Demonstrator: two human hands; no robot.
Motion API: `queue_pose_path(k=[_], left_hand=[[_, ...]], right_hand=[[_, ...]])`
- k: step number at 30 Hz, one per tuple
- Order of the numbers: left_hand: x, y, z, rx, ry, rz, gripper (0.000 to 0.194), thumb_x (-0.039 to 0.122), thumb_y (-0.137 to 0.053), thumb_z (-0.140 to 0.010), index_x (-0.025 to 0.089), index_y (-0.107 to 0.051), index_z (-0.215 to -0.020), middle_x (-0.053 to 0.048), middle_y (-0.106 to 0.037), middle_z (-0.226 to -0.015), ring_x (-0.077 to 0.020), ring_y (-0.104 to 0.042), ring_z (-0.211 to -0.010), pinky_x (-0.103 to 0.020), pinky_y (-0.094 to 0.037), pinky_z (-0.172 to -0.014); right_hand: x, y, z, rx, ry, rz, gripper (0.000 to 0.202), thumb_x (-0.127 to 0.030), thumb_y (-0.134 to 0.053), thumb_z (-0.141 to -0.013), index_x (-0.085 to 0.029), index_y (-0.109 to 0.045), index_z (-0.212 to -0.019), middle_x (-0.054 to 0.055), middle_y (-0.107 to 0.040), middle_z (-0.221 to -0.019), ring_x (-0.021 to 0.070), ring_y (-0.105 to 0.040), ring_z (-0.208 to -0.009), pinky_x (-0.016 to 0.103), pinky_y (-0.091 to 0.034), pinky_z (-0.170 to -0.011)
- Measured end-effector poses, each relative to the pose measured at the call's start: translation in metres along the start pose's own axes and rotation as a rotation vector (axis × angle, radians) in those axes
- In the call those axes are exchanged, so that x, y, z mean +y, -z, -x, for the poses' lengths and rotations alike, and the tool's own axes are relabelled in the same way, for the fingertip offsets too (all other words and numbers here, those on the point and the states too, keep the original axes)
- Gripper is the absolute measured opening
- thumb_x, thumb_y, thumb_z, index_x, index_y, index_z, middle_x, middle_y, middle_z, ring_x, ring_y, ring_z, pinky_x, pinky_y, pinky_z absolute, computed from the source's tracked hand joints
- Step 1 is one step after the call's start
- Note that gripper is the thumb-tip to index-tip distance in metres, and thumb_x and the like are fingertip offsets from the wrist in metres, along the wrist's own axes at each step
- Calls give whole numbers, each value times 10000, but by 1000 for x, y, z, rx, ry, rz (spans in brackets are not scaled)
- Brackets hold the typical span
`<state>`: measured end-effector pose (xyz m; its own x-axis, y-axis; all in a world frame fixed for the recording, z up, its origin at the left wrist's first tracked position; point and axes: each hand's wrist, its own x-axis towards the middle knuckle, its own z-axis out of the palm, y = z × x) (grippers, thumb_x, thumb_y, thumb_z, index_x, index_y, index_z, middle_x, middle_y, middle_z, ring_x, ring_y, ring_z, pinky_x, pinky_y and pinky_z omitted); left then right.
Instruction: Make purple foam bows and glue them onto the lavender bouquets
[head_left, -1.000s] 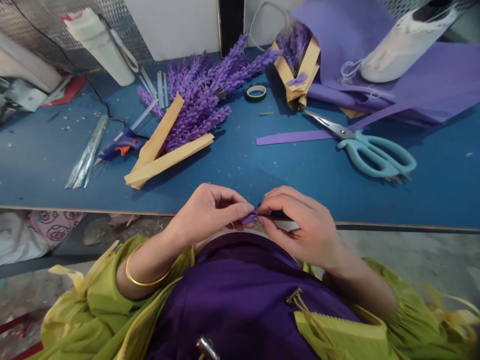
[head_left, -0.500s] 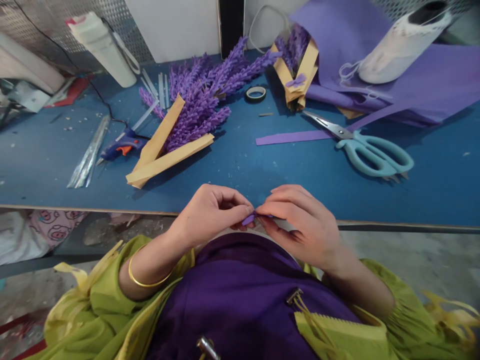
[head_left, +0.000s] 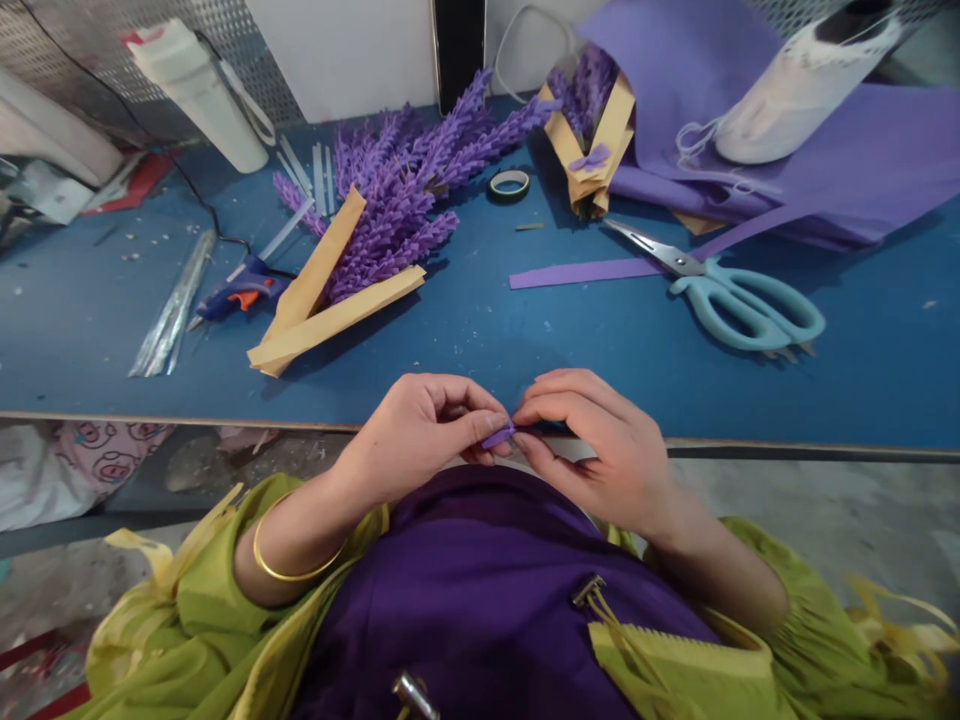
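Close to my body, at the table's front edge, my left hand [head_left: 431,430] pinches a small purple paper piece [head_left: 498,437] between thumb and fingers. My right hand [head_left: 600,440] meets it from the other side, its thumb and fingertips closed at the piece's right end. Most of the piece is hidden by the fingers, so its full shape cannot be made out. Beyond my hands a purple paper strip [head_left: 577,274] lies on the table, with scissors [head_left: 712,280] across it. A lavender bouquet [head_left: 397,200] with a folded tan paper band [head_left: 337,320] lies to the left.
A blue glue gun [head_left: 244,290] with a cord and clear glue sticks [head_left: 322,180] lie left. At the back are a roll of tape [head_left: 508,184], a smaller wrapped bouquet [head_left: 590,175], purple sheets [head_left: 690,90], a white thread cone [head_left: 795,95] and a white bottle [head_left: 199,95].
My right hand's fingers have shifted slightly at the purple piece, with thumb and fingertips a little further apart. The purple piece stays between both hands. Things on the table have not moved.
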<state>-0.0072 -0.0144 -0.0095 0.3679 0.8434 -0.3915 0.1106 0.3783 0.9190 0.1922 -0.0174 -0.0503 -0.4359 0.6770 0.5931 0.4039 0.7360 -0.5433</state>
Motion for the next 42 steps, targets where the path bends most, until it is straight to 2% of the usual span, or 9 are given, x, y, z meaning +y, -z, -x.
queue_pose_path(k=[6, 14, 16, 19, 22, 26, 34, 38, 42], left_hand=[[-1, -2, 0, 26, 9, 66, 79, 171, -702, -840, 137, -636, -814, 14, -702, -648, -79, -651, -620, -162, -524, -609], [-8, -1, -1, -20, -162, 13, 62, 182, -669, -875, 158, -618, -902, 35, -664, -712, -78, -650, -681, -173, -522, -672], [-9, 0, -1, -7, -162, 14, 93, 245, -643, -908, 161, -622, -940, 23, -669, -729, -92, -657, -693, -189, -526, -678], [-10, 1, 1, 44, -180, 3, 299, 432, -572, -949, 145, -656, -960, -18, -684, -767, -123, -656, -702, -227, -528, -675], [-9, 0, 4, 76, -177, -34, 398, 520, -639, -879, 126, -697, -884, -45, -691, -770, -140, -639, -702, -241, -512, -666], [-7, -5, 4, 109, -98, -63, 242, 368, -755, -781, 132, -713, -810, -30, -702, -714, -136, -631, -670, -236, -512, -653], [-4, -8, 2, 161, -100, -113, 73, 199, -700, -767, 130, -715, -750, -3, -696, -667, -104, -619, -626, -204, -500, -620], [-5, -8, 3, 155, -86, -25, 64, 180, -692, -766, 121, -713, -752, -4, -693, -649, -97, -622, -613, -197, -512, -618], [-8, -9, 3, 152, -84, 13, 55, 178, -702, -762, 125, -716, -767, -8, -699, -659, -104, -634, -622, -206, -528, -628]], right_hand=[[3, -3, 1, -23, 36, 10, 125, -116, -637, -858, -192, -593, -947, 49, -692, -876, 190, -656, -891, 330, -537, -821], [-1, 0, 0, -29, -34, -77, 118, -97, -601, -853, -203, -593, -905, 41, -682, -860, 178, -667, -855, 309, -539, -763], [-2, 0, -1, -12, -41, -55, 125, -88, -595, -849, -208, -591, -885, 35, -681, -841, 177, -670, -842, 313, -543, -770], [-3, 0, -3, 25, -10, 27, 153, -70, -603, -832, -213, -590, -882, 30, -685, -830, 186, -673, -844, 331, -554, -792], [-2, -1, -6, 49, 62, 108, 204, -40, -608, -807, -223, -582, -892, 25, -685, -813, 188, -665, -816, 346, -566, -791], [-2, -1, -9, 60, 148, 194, 230, -27, -593, -806, -242, -574, -887, 11, -679, -789, 172, -643, -739, 370, -582, -814], [-4, 3, -8, -11, 219, 295, 171, -47, -620, -835, -201, -611, -910, 28, -703, -828, 159, -659, -751, 389, -558, -934], [-4, 2, -8, 44, 196, 239, 185, -58, -631, -856, -222, -626, -942, 16, -708, -837, 157, -657, -756, 401, -567, -920], [-5, 0, -7, 69, 87, 105, 177, -84, -636, -868, -238, -625, -955, 22, -701, -854, 173, -664, -803, 395, -583, -883]])
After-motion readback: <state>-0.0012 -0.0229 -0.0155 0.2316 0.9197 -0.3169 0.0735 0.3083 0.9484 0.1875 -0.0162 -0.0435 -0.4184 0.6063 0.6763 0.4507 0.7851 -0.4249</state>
